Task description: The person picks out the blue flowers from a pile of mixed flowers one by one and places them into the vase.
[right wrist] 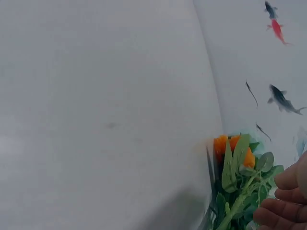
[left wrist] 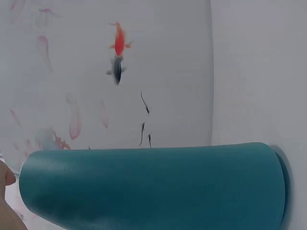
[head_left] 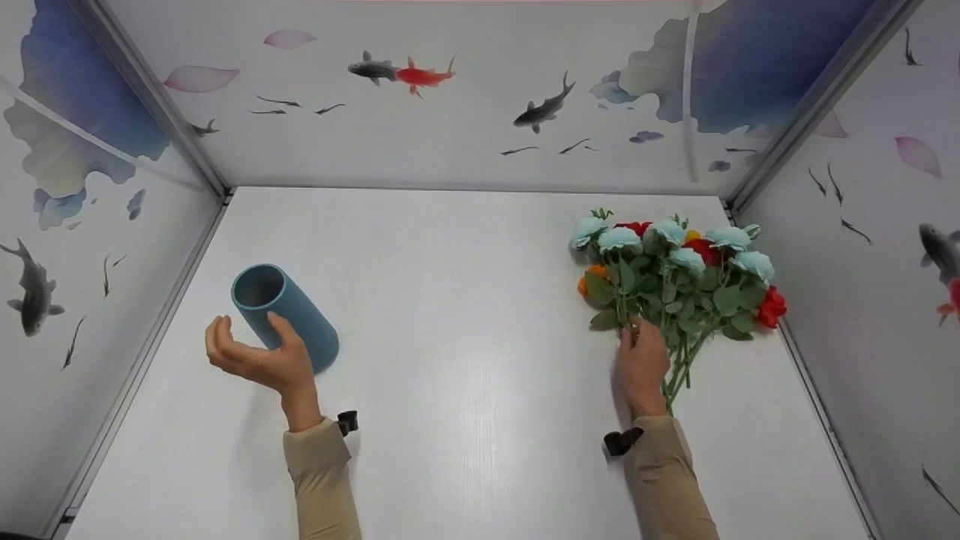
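A tall blue-teal vase [head_left: 315, 330] stands upright on the left of the white table, and its side fills the lower left wrist view. The left hand [head_left: 262, 364] is raised beside it, fingers curved and thumb apart, with nothing between them. Its thumb overlaps the vase near the rim in the head view. On the right lies a bunch of artificial flowers [head_left: 686, 259], pale blue, red and orange, with green leaves and stems. The right hand [head_left: 643, 367] reaches to its left side, fingertips right at a leafy stem [right wrist: 237, 206]. A gap shows between its thumb and fingers.
The white table [head_left: 465, 337] is enclosed at the back and sides by panels [head_left: 465, 135] printed with fish and petals. Metal rails [head_left: 810, 112] run up the corners. The bunch's bare stems [head_left: 679, 371] point toward the front, just right of the right hand.
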A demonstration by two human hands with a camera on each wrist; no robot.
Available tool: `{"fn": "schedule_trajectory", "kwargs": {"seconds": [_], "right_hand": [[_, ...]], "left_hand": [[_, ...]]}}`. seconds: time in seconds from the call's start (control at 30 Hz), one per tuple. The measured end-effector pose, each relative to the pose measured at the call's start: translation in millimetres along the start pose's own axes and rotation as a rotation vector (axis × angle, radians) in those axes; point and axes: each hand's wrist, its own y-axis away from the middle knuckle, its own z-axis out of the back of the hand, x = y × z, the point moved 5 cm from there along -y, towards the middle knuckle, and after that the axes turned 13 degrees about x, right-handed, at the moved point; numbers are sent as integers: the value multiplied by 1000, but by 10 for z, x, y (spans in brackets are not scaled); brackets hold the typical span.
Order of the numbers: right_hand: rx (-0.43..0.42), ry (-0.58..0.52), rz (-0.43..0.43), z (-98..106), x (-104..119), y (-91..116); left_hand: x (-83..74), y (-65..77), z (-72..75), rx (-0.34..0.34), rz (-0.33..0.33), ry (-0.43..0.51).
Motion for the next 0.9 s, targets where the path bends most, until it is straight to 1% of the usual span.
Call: {"fn": "schedule_trajectory", "kwargs": {"seconds": [0.07,0.13,0.2,0.27,0.37,0.43,0.5,0.6,0.67,0.9], "right_hand": [[17,7,-17,-1,-50,-14],[28,14,-14,-7,-76,-27],[38,20,-10,-14,-92,-40],[50,30,-11,-26,-103,-52],[81,43,-20,-47,-118,-70],[103,45,-29,-62,-124,-81],[120,44,-37,-71,-127,-90],[133,42,-52,-83,-136,-104],[134,42,-60,-88,-144,-115],[99,69,-58,-90,-156,-155]], "left_hand": [[53,-25,-4,43,56,29],[84,-42,-13,89,103,69],[54,-51,-13,142,140,109],[-18,-60,-3,188,160,137],[24,-53,-24,237,163,167],[107,-45,-52,254,176,194],[224,-30,-92,274,216,214],[257,-19,-116,312,291,220],[268,-19,-128,330,320,208],[266,-54,-153,336,307,172]]}}
